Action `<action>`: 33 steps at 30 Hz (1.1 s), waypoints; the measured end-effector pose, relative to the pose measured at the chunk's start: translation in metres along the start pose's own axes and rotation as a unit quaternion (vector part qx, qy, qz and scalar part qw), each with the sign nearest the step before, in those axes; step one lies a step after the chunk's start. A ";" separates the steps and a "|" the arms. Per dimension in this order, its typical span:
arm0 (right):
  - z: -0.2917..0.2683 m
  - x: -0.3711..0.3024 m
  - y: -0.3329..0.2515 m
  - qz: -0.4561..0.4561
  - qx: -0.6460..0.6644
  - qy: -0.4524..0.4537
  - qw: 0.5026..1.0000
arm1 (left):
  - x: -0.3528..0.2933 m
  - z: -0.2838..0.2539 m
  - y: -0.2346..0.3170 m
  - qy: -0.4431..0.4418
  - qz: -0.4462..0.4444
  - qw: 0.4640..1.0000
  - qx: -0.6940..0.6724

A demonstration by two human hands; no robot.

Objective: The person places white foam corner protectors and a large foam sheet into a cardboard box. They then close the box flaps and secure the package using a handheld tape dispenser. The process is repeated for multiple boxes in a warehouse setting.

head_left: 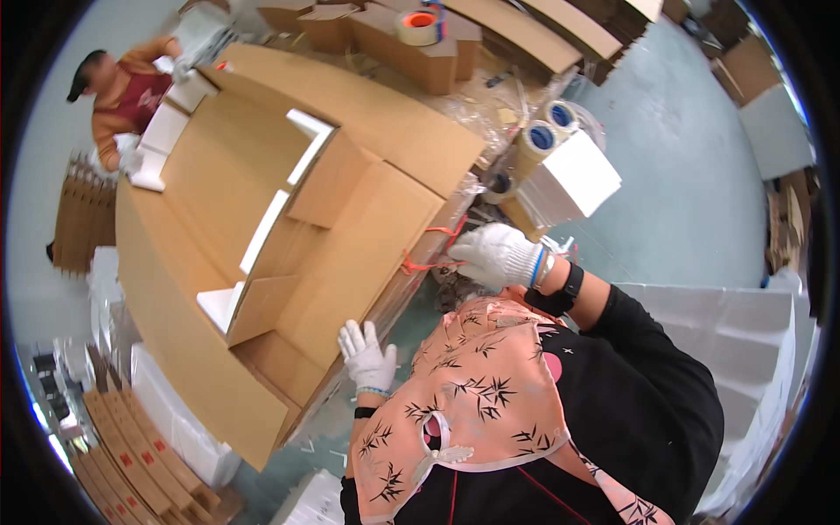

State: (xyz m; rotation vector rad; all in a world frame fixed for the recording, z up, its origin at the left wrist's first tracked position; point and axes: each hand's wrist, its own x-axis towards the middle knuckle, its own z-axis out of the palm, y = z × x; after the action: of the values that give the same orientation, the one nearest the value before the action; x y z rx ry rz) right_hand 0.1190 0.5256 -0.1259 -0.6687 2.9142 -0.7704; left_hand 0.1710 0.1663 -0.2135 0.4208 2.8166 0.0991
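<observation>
A large open cardboard box [262, 227] lies on the work surface with white foam blocks [262, 229] set inside it. In a white glove, my left hand [367, 354] rests flat on the box's near flap [350, 262], fingers spread. My right hand [497, 254], also in a white glove, is closed at the box's right edge, close to a red strap [429, 261]. Whether it grips the strap is unclear. An orange patterned apron [464, 394] covers my chest below.
Another person [122, 101] in a cap works at the far left end of the box. Tape rolls [542, 136] and a white foam slab [573, 179] sit to the right. More tape [418, 26] lies on cartons behind. Stacked foam [744, 341] stands at right, folded cartons [131, 455] lower left.
</observation>
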 end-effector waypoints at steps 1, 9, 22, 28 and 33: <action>0.003 -0.044 0.003 0.005 -0.005 0.019 1.000 | -0.008 0.005 0.000 0.008 -0.006 1.000 0.004; -0.056 -0.214 0.028 0.342 -0.062 -0.044 0.937 | 0.006 -0.014 -0.006 -0.034 -0.063 0.997 -0.003; -0.197 -0.191 0.277 0.312 -0.186 0.188 0.913 | -0.003 -0.024 0.079 -0.159 -0.228 0.960 -0.008; -0.235 -0.140 0.392 0.386 -0.136 0.263 0.874 | -0.046 -0.015 0.183 -0.268 -0.251 0.920 -0.135; -0.251 -0.090 0.433 0.486 -0.065 0.211 0.846 | -0.048 -0.031 0.219 -0.277 -0.273 0.909 -0.152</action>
State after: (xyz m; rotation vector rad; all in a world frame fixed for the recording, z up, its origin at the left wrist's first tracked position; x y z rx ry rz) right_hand -0.0112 1.0175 -0.1205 1.0724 3.0407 -0.5990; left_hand 0.2664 0.3605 -0.1466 -0.3643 2.1986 0.2474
